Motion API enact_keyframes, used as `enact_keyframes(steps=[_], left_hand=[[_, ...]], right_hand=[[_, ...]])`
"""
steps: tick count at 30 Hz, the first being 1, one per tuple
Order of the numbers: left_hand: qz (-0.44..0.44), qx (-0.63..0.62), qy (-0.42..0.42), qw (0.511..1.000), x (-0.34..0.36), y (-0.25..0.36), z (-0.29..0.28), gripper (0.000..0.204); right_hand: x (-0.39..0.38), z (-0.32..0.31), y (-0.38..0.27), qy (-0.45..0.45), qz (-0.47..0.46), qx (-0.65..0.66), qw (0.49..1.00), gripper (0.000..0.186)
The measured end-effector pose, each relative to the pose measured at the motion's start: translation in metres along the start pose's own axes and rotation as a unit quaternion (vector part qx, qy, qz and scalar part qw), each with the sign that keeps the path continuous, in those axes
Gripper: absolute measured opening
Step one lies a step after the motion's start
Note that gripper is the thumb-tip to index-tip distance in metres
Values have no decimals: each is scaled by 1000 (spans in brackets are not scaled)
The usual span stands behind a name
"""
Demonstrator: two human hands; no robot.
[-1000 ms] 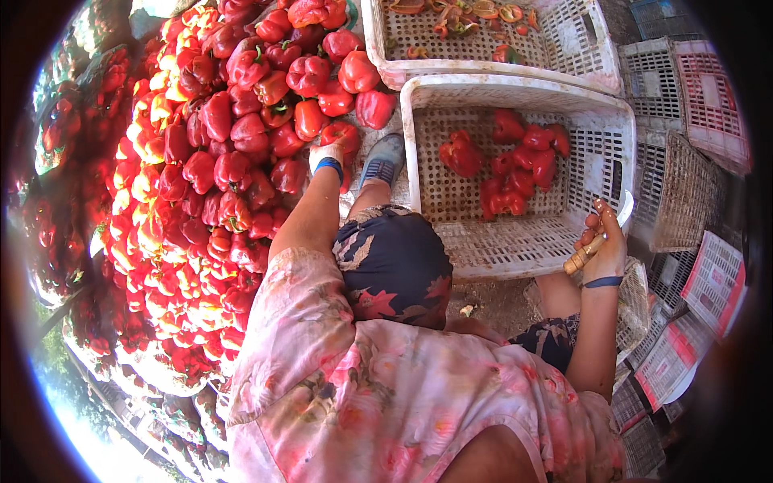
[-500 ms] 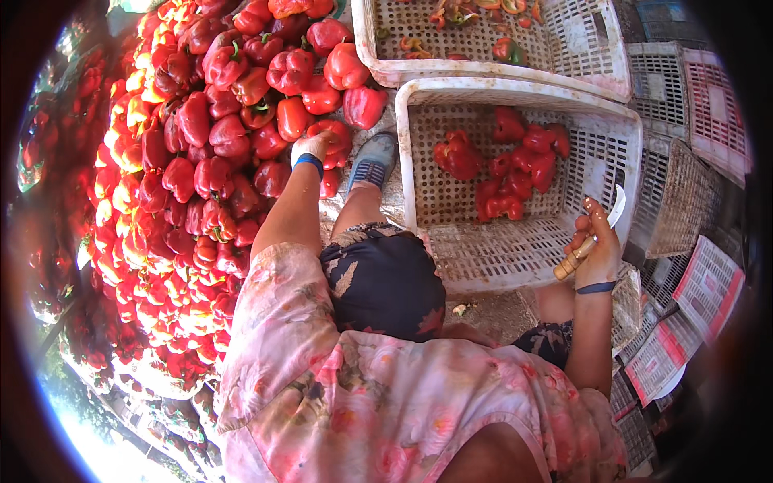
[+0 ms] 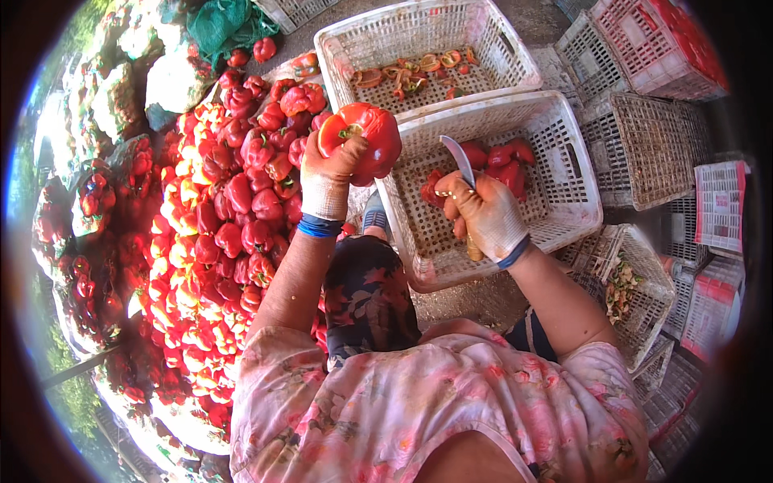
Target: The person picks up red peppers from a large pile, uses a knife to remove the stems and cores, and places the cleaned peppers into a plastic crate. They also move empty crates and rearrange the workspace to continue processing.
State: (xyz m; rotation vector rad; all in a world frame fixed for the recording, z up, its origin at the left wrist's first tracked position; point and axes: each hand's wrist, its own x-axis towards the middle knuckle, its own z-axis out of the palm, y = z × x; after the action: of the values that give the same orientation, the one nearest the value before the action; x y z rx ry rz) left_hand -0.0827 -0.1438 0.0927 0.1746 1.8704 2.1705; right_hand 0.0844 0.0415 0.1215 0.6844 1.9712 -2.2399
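While a heap of red bell peppers (image 3: 217,233) fills the ground at left, the gloved left hand (image 3: 330,181) grips one big red pepper (image 3: 362,141) at upper centre; the gloved right hand (image 3: 483,217) clasps a curved wooden-handled knife (image 3: 460,173) over two white plastic crates (image 3: 515,161).

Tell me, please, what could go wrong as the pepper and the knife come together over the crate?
1. The knife in the right hand points its curved blade toward the left hand; a slip could cut the gloved fingers around the red pepper.
2. The pepper is held at the near white crate's edge, so it might drop outside onto the pepper pile.
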Motion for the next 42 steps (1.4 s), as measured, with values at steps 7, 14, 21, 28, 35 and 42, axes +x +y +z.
enact_keyframes(steps=[7, 14, 21, 28, 35, 42], left_hand=[[111, 37, -62, 991, -37, 44, 107, 74], [128, 76, -13, 989, -34, -12, 150, 50], [-42, -184, 2, 982, 2, -2, 148, 38], [-119, -136, -123, 976, -30, -10, 166, 33], [-229, -319, -220, 893, -38, -5, 169, 37], [-215, -150, -57, 963, -22, -39, 172, 25]], right_hand=[[-8, -10, -14, 109, -216, -155, 958, 28], [4, -39, -3, 149, -145, -244, 947, 37], [20, -59, 59, 169, 53, -115, 977, 37], [18, -89, -5, 110, -113, 18, 987, 40], [11, -94, -13, 105, -23, 341, 934, 34], [20, -96, 11, 240, -182, -330, 895, 73]])
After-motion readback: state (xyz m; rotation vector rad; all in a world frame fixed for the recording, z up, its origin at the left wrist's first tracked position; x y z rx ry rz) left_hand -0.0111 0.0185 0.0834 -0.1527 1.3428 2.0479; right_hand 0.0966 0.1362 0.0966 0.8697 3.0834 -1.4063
